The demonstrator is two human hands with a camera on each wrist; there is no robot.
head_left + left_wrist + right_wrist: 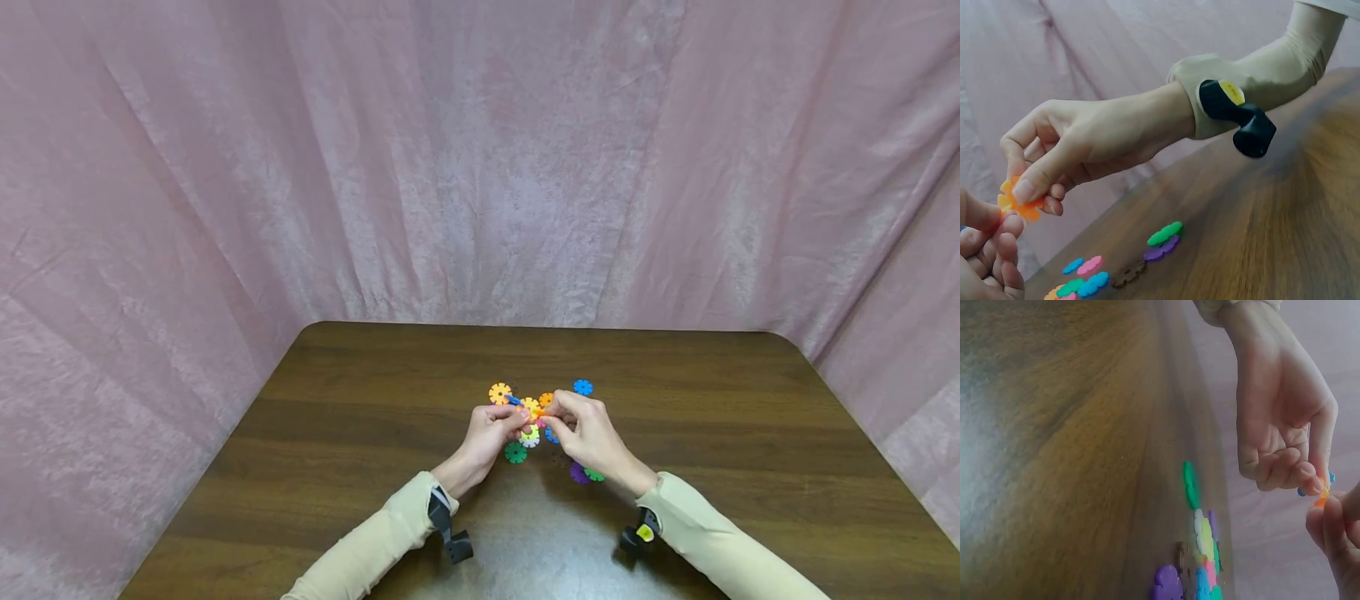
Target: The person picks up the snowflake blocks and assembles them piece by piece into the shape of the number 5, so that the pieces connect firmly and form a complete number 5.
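Note:
My left hand [491, 435] pinches a small yellow notched disc [1325, 491] between thumb and fingers, with a blue notched disc [513, 400] edge-on beside its fingertips. My right hand [594, 431] pinches an orange notched disc [1017, 199] by its rim. Fingertips of both hands meet closely, and the orange disc's edge is right at the yellow one. In the left wrist view the right hand's thumb covers part of the orange disc. Most of the yellow disc is hidden by fingers. The hands are above a loose pile of similar plastic discs.
Under and around the hands, notched discs lie on the brown wooden table [360, 467]: a green disc [515, 452], a purple disc [579, 473], a blue disc [583, 387], a light orange disc [499, 394] and several others. A pink curtain [480, 167] hangs behind the table's far edge.

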